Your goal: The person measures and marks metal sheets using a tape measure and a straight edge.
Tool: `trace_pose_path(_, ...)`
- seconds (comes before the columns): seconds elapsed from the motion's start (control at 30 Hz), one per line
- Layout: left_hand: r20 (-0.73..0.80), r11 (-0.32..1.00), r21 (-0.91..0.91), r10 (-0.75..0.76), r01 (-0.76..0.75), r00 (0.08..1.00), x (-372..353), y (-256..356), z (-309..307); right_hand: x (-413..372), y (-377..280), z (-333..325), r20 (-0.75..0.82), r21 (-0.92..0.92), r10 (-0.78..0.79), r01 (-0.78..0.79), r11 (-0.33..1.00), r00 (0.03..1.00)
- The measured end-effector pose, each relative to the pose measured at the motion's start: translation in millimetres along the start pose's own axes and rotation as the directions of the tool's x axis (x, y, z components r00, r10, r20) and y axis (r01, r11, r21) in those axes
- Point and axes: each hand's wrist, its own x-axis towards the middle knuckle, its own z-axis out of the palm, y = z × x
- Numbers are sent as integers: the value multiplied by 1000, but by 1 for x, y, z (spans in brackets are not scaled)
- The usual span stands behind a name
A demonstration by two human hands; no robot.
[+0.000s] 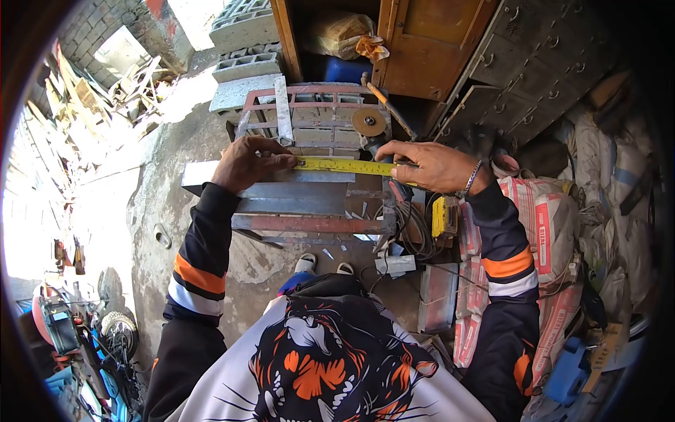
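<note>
A yellow tape measure's blade (341, 166) is stretched level between my hands over grey sheet-metal pieces (295, 199). My left hand (249, 163) pinches the blade's left end between thumb and fingers. Farther along, my right hand (439, 167) is closed on the right part of the blade, thumb below and index finger bent above. The metal pieces lie on a rusty red metal frame (309, 224). Just beyond the blade, an angle grinder (369, 122) rests with its round disc facing up. A hammer (394, 111) with a yellowish handle lies beside it.
Concrete blocks (246, 63) and a wooden cabinet (429, 49) stand at the far side. Printed sacks (552, 225) are piled to the right, near cables (418, 235) and a yellow object (444, 216). Scrap wood (91, 105) lies far left; a wheeled vehicle (91, 344) is lower left.
</note>
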Motion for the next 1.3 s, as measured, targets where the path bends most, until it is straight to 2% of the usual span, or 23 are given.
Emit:
trace_pose_path(0.07,-12,1000,6,-3,3,1000,-2,1,1,2,-3,2,30,25,26,-27,999,999)
trace_pose_path(0.13,-16,1000,-2,-3,3,1000,-3,1,2,7,3,9,1,-116,-113,112,987,994)
trace_pose_path(0.27,-28,1000,-13,-17,17,999,-6,2,4,11,4,16,-13,-76,-84,83,994,996)
trace_pose_path(0.43,-33,998,-64,-24,22,999,-9,4,5,8,-6,21,-84,-174,-158,142,974,984)
trace_pose_path(0.6,-17,986,-147,-82,79,997,-8,0,7,6,-5,29,-131,-211,-161,131,969,978)
trace_pose_path(0.67,-42,996,-77,-47,43,998,-7,4,5,8,-5,31,-145,-228,-161,125,965,976)
trace_pose_path(0.73,-36,997,-77,-27,24,999,-5,4,5,8,-3,32,-163,-276,-200,150,949,966)
trace_pose_path(0.87,-16,998,-60,28,-29,999,-3,3,2,6,-8,31,-177,-299,-180,122,946,968)
trace_pose_path(1.1,-24,995,-94,25,-28,999,-4,5,-3,8,-6,32,-180,-317,-172,109,942,969)
trace_pose_path(1.2,13,994,-114,-2,3,1000,-7,9,-8,8,-8,32,-190,-328,-166,96,940,968)
trace_pose_path(1.3,-48,980,-188,-76,66,996,-11,9,-8,9,-8,34,-202,-347,-165,87,934,965)
